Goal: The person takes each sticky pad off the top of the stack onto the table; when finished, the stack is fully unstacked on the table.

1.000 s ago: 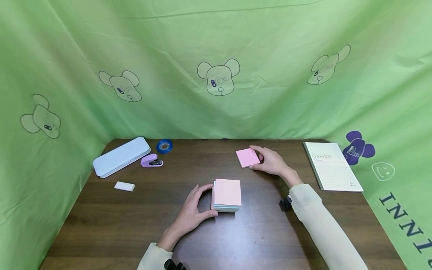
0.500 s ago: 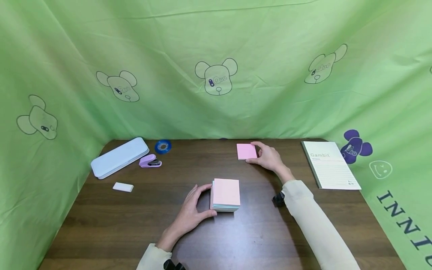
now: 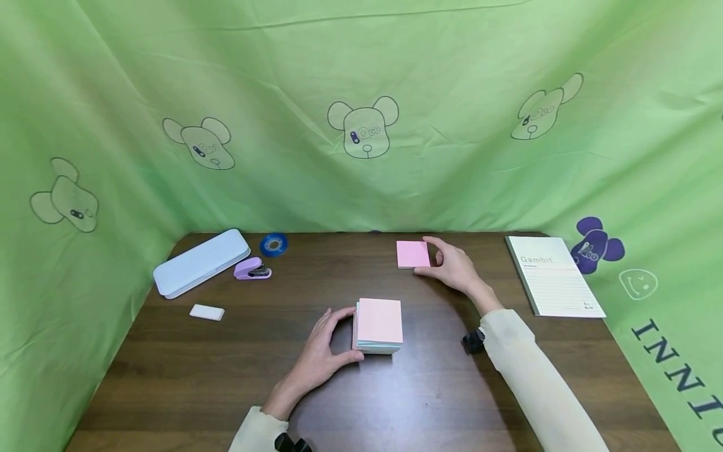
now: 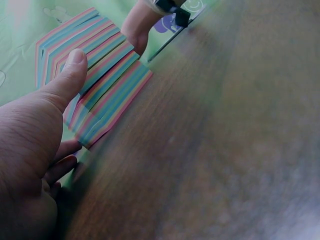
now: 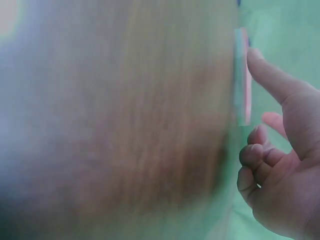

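The left hand (image 4: 37, 132) comes in from 9 o'clock, its thumb laid against the side of a sticky-note stack (image 4: 112, 75) at 11 o'clock; the layers run in pink, blue and yellow stripes. Lower fingers curl near the stack's bottom corner. At 12 o'clock shows part of the right hand (image 4: 137, 32) with a black device (image 4: 181, 16). Wood-grain desk (image 4: 200, 130) spans 1 to 6 o'clock; green cloth (image 4: 17, 55) lies behind.
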Motion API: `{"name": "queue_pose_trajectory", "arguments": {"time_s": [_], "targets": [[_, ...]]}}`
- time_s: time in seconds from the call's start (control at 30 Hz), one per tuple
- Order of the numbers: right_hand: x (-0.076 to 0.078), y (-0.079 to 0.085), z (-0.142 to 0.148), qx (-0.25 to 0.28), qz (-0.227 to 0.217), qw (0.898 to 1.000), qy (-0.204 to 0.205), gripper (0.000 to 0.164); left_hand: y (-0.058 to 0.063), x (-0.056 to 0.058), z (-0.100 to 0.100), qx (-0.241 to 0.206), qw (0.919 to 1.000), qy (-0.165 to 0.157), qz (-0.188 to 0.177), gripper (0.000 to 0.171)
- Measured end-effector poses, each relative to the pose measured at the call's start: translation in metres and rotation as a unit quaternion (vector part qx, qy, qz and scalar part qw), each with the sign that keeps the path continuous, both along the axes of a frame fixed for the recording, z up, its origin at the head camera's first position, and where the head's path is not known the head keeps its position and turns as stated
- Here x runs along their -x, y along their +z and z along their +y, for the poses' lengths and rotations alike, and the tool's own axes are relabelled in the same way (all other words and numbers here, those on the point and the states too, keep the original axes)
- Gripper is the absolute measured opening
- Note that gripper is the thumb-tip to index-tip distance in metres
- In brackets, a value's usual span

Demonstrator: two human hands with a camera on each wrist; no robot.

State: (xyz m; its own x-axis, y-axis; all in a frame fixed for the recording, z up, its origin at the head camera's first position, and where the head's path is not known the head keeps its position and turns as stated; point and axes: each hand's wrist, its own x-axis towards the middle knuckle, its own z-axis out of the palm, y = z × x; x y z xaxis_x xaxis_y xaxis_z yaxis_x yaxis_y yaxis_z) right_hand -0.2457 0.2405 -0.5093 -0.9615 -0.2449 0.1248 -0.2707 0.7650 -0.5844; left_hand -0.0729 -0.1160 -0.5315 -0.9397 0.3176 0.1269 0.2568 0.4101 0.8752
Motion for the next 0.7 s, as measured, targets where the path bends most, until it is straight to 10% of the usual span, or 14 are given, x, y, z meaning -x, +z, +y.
{"name": "queue_pose_trajectory", "arguments": {"time_s": [0.4,0.7], "targets": [[-0.082,0.051,-0.045,0.099,0.094,0.99,0.035,0.039,0.002,0.001,0.0,-0.003,1.0,0.0,0.0,0.085],[-0.135,0.059,-0.063,0.13,0.078,0.984,0.095,0.041,0.0,0.002,0.0,-0.002,1.0,-0.003,-0.002,0.085]]}}
